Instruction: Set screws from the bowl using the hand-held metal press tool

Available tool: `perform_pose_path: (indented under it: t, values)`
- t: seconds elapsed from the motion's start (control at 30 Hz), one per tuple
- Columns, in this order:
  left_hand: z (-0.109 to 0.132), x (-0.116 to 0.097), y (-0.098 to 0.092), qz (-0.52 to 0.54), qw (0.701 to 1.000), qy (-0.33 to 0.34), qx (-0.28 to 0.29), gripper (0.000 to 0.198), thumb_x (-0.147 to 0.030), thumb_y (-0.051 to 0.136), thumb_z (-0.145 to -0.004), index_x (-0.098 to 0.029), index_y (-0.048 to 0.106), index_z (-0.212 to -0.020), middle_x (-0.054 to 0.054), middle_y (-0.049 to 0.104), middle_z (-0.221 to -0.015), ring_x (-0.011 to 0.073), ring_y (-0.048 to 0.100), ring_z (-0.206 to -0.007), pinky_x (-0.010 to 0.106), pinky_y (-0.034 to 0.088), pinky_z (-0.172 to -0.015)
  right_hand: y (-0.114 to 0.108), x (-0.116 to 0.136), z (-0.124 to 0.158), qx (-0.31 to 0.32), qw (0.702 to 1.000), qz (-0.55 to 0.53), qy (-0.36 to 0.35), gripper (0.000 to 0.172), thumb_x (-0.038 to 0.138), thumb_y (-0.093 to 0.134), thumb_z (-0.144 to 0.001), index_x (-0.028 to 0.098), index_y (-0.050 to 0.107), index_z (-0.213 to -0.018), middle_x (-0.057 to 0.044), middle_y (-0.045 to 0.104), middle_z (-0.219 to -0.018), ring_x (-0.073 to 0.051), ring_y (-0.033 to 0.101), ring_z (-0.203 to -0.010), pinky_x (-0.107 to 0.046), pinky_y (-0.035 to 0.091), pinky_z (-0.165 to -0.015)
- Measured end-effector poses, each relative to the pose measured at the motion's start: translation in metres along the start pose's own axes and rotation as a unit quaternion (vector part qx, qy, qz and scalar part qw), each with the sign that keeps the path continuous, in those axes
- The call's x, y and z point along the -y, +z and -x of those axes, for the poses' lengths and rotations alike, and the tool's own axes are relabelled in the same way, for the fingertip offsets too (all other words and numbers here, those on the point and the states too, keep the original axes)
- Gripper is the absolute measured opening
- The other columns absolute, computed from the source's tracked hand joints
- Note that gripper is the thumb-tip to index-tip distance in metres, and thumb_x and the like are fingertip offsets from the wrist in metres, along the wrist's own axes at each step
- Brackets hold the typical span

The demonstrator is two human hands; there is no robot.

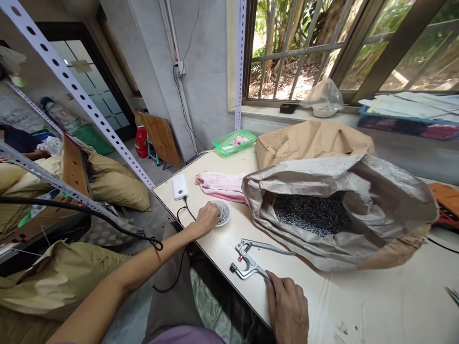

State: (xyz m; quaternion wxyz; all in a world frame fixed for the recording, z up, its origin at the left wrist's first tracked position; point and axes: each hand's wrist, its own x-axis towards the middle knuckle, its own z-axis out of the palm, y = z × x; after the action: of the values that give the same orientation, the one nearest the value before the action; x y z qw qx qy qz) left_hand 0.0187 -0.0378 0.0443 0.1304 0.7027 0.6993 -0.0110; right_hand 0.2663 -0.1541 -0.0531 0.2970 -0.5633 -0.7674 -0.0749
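Observation:
My left hand [208, 219] reaches over the rim of a small white bowl [227, 221], its fingers curled down among small silvery metal pieces [223, 211]. The fingertips are hidden, so whatever they pinch cannot be made out. My right hand [289, 306] rests at the table's near side, closed around the end of one handle of a pair of snap-fastener pliers [251, 267]. Their other handle stands spread away, a spring shows between the two, and the C-shaped jaw points left. Beyond the pliers lies a large open paper sack [304, 184] holding many dark, slim metal pieces [311, 215].
Left of the bowl, a white power bank [180, 186] trails a black cable. A pink-and-white cloth [222, 184] lies behind the bowl, near a green basket [234, 143]. An orange object [446, 205] sits far right. Another person's arm [34, 155] shows at far left.

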Motion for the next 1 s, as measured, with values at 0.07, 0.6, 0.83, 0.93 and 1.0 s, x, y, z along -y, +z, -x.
perform_pose_path:
  t: [0.07,0.6,0.83,0.93,1.0]
  values:
    - [-0.004,0.000,0.003,0.007,1.000,-0.006,0.014,0.012,-0.015,0.056,-0.081,-0.017,0.067,-0.078,0.010,0.063,-0.096,0.0246,0.051,-0.103,0.029,0.044,-0.075,0.001,0.000,0.000,0.000,1.000,0.005,0.000,0.031,0.036,0.034,-0.094,0.022,0.061,-0.099,-0.005,0.053,-0.073,-0.018,0.045,-0.069,-0.032,0.033,-0.064]
    - [0.018,0.010,0.003,0.192,0.977,0.053,-0.073,0.019,-0.020,0.053,-0.082,-0.016,0.071,-0.085,0.005,0.070,-0.089,0.0179,0.061,-0.084,0.025,0.045,-0.077,-0.002,0.004,-0.002,0.006,1.000,0.009,0.004,0.029,0.033,0.037,-0.093,0.020,0.062,-0.101,-0.005,0.053,-0.073,-0.017,0.045,-0.071,-0.031,0.034,-0.065]
    - [0.062,-0.016,0.044,0.381,0.921,0.020,0.077,0.020,-0.028,0.061,-0.074,-0.013,0.073,-0.078,0.004,0.072,-0.076,0.0171,0.063,-0.072,0.023,0.046,-0.066,-0.007,0.009,-0.004,0.070,0.997,0.017,0.001,0.029,0.022,0.037,-0.092,0.023,0.060,-0.109,-0.005,0.057,-0.080,-0.017,0.044,-0.074,-0.031,0.032,-0.064]
    - [0.064,-0.022,0.056,0.385,0.918,-0.001,0.097,0.021,-0.028,0.062,-0.073,-0.011,0.073,-0.076,0.004,0.071,-0.072,0.0169,0.062,-0.069,0.022,0.044,-0.063,-0.010,0.011,-0.004,0.072,0.997,0.007,-0.011,0.029,0.016,0.036,-0.091,0.021,0.061,-0.105,-0.005,0.057,-0.079,-0.017,0.045,-0.075,-0.031,0.032,-0.067]
    - [0.066,-0.024,0.061,0.384,0.919,0.001,0.091,0.021,-0.029,0.062,-0.073,-0.011,0.073,-0.077,0.004,0.071,-0.071,0.0164,0.062,-0.068,0.022,0.043,-0.061,-0.012,0.013,-0.003,0.063,0.998,0.010,-0.012,0.028,0.014,0.038,-0.090,0.020,0.061,-0.105,-0.004,0.056,-0.076,-0.017,0.045,-0.076,-0.031,0.032,-0.069]
